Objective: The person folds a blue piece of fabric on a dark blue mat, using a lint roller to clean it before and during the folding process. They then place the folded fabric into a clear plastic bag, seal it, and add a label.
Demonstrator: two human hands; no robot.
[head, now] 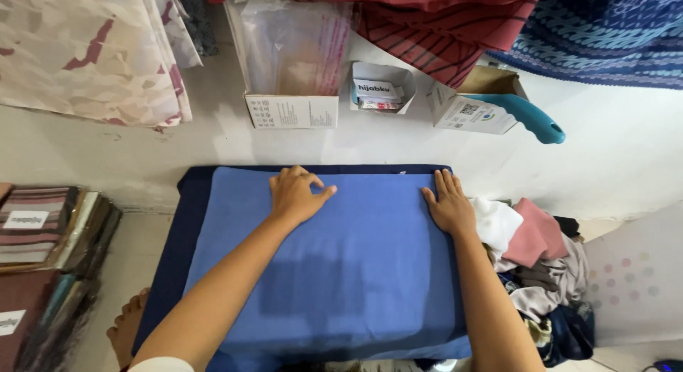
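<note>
**Blue cloth pressed flat under two open hands**

A medium-blue rectangular piece of smooth fabric (341, 272) is spread flat on a dark navy padded counter (191, 201). Its long axis is seen to run from the person toward the wall, with the far short edge lying just short of the counter's far edge. A darker rectangular patch is visible near its middle; otherwise the surface is plain and nearly free of wrinkles.

The left hand (297, 194) is laid palm-down on the far part of the cloth, left of centre, its grip open with fingers loosely curled and nothing held. The right hand (448, 205) is laid flat at the cloth's far right corner, fingers straight and together, grip likewise open. The cloth lies beneath both palms and extends back toward the person between the forearms.

Just beside the right hand, a heap of white, pink and grey garments (541, 265) is piled. Stacked folded fabrics (43, 230) are seen at the left.
</note>
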